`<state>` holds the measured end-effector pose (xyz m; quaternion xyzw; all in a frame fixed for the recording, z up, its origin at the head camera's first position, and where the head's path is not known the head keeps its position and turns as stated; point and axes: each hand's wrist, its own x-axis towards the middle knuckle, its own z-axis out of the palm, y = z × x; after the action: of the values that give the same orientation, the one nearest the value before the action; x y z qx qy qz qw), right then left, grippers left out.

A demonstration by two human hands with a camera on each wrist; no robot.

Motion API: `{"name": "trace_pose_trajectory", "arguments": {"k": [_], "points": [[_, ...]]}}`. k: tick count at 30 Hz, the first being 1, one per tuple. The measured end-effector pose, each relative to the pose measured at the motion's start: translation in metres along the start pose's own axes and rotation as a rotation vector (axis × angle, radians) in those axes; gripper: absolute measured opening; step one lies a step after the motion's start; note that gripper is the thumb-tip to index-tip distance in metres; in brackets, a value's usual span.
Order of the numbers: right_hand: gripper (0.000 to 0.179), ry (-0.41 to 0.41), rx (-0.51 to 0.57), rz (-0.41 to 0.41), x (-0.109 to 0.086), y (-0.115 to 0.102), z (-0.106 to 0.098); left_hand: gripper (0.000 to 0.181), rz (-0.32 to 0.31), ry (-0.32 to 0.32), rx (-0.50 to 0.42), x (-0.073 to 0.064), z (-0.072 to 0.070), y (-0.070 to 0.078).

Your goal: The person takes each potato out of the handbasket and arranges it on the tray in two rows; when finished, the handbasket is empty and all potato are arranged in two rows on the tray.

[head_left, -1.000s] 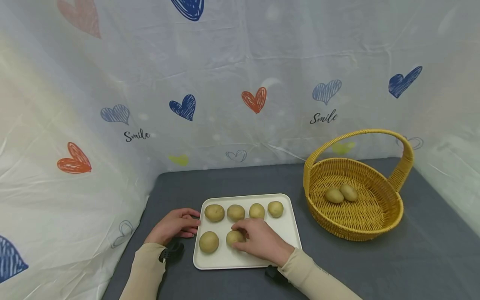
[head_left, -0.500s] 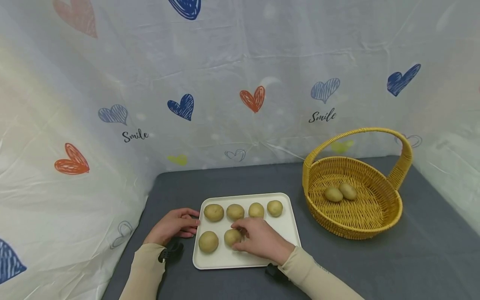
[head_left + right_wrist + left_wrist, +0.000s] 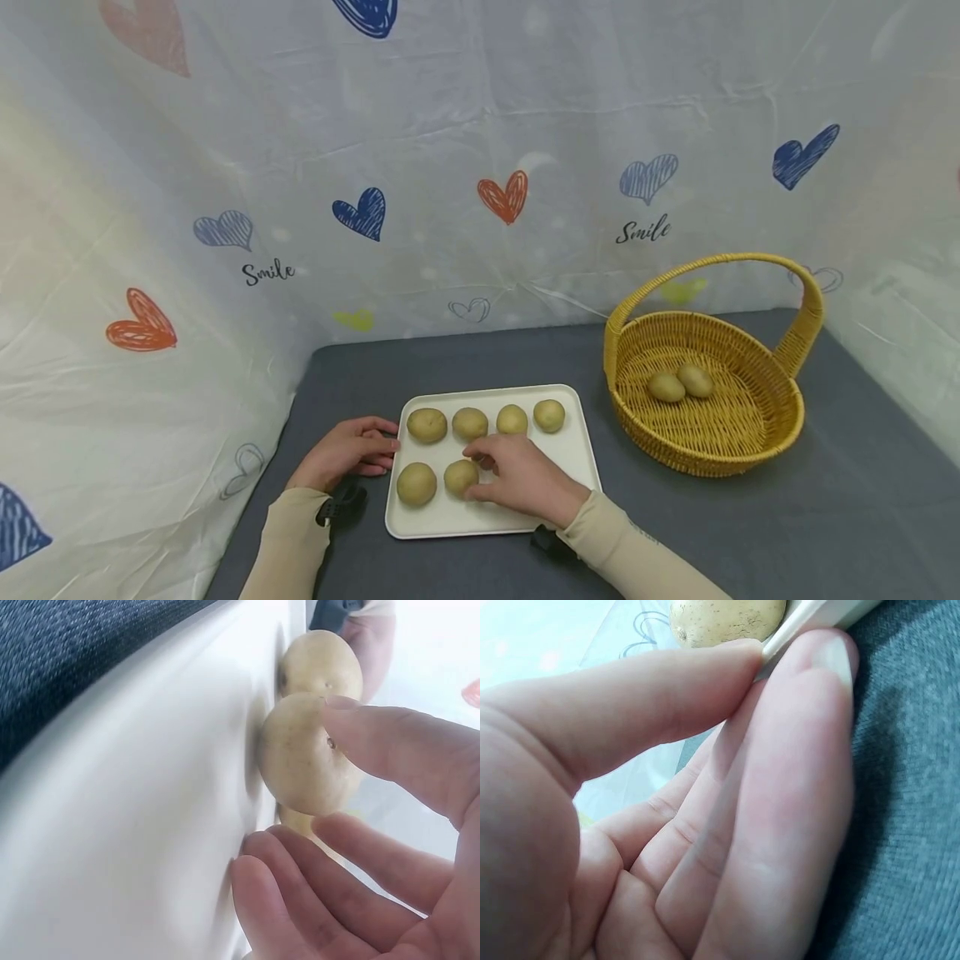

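Observation:
On a white tray (image 3: 540,508) lie several potatoes, with four-wide spacing along the back and two along the front. My right hand (image 3: 525,479) holds the front right potato (image 3: 459,478) between thumb and index fingertips. In the right wrist view this potato (image 3: 304,757) rests on the tray, its upper side touched by the thumb; the other fingers are bent beside it. The front left potato (image 3: 416,484) sits just left of it. My left hand (image 3: 347,454) is at the tray's left edge; in the left wrist view its thumb and index finger (image 3: 795,772) pinch the rim.
A yellow wicker basket (image 3: 780,433) with a tall handle stands to the right, two potatoes (image 3: 678,383) lying inside. A dark grey cloth (image 3: 525,358) covers the table. Behind it hangs a pale curtain (image 3: 420,125) printed with hearts.
The front right potato has shifted slightly left on the tray, towards the front left one, and now sits at my right fingertips. My left hand stays at the tray's edge.

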<state>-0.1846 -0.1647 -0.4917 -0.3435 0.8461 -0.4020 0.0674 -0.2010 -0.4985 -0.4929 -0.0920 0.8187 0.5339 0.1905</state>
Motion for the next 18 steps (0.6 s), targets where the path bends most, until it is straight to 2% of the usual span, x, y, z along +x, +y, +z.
{"name": "trace_pose_trajectory", "arguments": {"k": [10, 18], "points": [[0.047, -0.014, 0.008, -0.003, 0.0007, -0.0001, 0.0014, 0.054, 0.012, -0.003, 0.001, -0.0016, -0.0003, -0.0003], [0.038, -0.031, 0.063, -0.009, -0.0002, -0.0023, 0.0025, 0.053, 0.01, -0.008, 0.0, -0.0004, -0.0019, -0.0013]]}}
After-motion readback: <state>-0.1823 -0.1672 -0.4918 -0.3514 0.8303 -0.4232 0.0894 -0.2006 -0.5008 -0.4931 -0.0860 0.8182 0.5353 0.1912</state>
